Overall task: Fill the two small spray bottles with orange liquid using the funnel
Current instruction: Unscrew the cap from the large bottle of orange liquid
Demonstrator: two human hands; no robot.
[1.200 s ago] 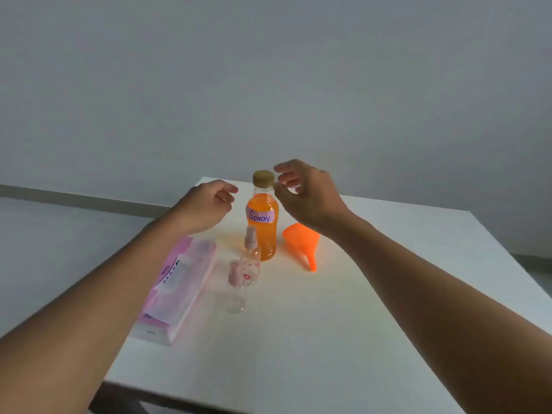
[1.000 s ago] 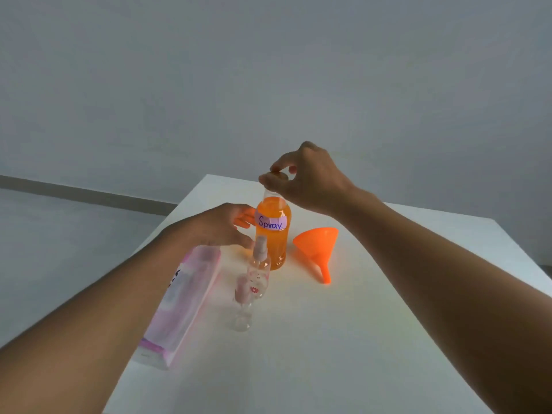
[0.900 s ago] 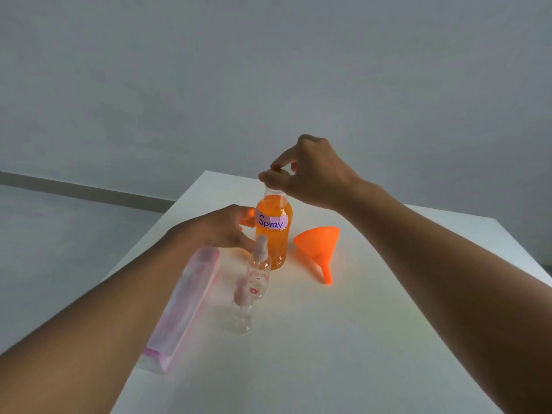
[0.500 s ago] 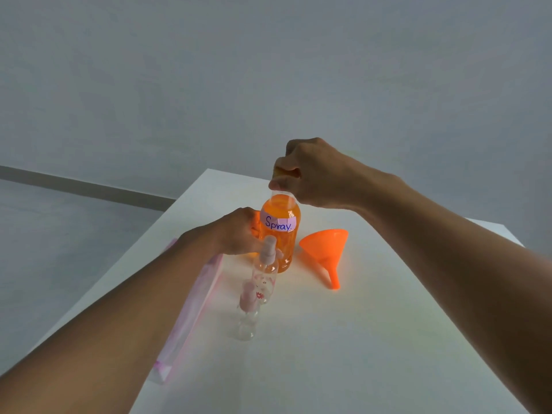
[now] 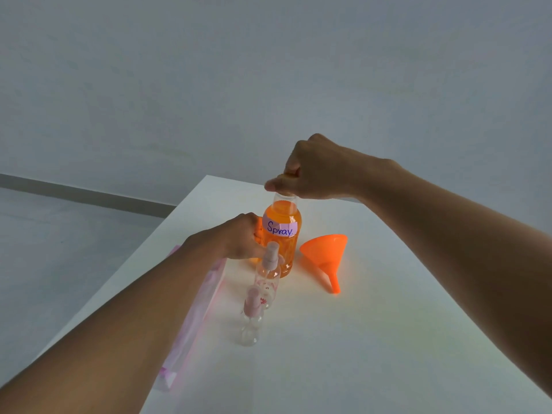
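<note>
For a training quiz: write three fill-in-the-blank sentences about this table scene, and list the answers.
The right hand grips the orange bottle's ____.
That bottle's label reads ____.
The funnel lies on its side to the bottle's ____.
Missing words: cap; Spray; right.

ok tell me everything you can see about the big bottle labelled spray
The clear bottle stands upright on the white table, filled with orange liquid to its shoulder, with a pale label handwritten "Spray" on its front. The right hand grips its top from above. The left hand holds its side.
</note>
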